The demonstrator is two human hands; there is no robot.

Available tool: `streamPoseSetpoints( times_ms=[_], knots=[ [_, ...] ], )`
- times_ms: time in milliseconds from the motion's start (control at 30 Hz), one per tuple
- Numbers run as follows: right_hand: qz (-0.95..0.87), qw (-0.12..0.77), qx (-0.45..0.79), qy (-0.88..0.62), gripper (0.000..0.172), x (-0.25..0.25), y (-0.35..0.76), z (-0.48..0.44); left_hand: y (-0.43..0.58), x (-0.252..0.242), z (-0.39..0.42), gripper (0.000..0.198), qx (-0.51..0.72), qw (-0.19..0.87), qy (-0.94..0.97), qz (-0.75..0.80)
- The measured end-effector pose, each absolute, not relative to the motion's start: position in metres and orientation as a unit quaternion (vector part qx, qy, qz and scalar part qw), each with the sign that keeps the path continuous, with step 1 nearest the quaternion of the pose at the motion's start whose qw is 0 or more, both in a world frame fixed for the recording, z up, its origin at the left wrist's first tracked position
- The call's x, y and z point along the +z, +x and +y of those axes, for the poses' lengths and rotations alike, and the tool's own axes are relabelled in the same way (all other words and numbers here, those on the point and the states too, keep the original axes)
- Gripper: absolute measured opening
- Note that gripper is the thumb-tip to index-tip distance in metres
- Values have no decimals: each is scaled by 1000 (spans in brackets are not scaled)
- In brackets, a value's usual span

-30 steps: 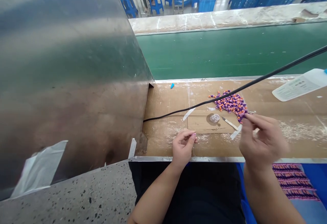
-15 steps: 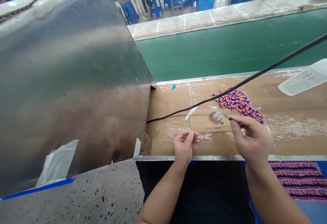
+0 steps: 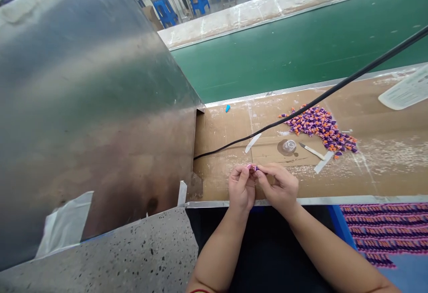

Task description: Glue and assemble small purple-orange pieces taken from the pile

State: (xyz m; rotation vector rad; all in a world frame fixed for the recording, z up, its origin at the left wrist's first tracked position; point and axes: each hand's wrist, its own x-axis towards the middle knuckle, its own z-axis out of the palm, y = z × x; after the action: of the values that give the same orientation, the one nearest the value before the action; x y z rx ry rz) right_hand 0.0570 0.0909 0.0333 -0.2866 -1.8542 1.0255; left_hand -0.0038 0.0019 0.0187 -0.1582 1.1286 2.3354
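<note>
My left hand and my right hand meet at their fingertips over the near edge of the cardboard-covered bench. Both are pinched closed on a small purple piece held between them. A heap of small purple and orange pieces lies to the right, beyond my right hand. Near it sit a small clear round dish and a thin pointed tool.
A large steel panel fills the left. A black cable runs across the bench from it. Behind is a green conveyor belt. A white plastic bottle lies far right, and a purple-orange woven band at lower right.
My right hand came from the heap leftwards with a purple piece and joined my left hand. The view shifted slightly to the right.
</note>
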Motion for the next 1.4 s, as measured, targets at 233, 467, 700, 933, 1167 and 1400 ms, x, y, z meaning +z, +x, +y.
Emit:
streamPoseSetpoints(
  times_ms=[233, 467, 700, 933, 1167, 1400],
  knots=[
    [-767, 483, 409, -105, 19, 30, 56, 90, -2, 18, 3, 42, 863, 255, -62, 431],
    [-766, 482, 411, -107, 21, 27, 56, 90, -2, 17, 1, 40, 856, 256, -50, 446],
    [-772, 480, 401, -109, 20, 29, 56, 89, 1, 16, 4, 36, 864, 225, -42, 449],
    [-768, 472, 417, -119, 19, 33, 59, 90, 5, 12, 8, 40, 850, 172, -19, 498],
    [-767, 471, 414, -137, 18, 34, 60, 89, 6, 10, 8, 39, 843, 154, 1, 516],
    [-770, 469, 409, -143, 16, 40, 63, 88, 9, 11, 6, 26, 845, 121, 51, 519]
  ],
)
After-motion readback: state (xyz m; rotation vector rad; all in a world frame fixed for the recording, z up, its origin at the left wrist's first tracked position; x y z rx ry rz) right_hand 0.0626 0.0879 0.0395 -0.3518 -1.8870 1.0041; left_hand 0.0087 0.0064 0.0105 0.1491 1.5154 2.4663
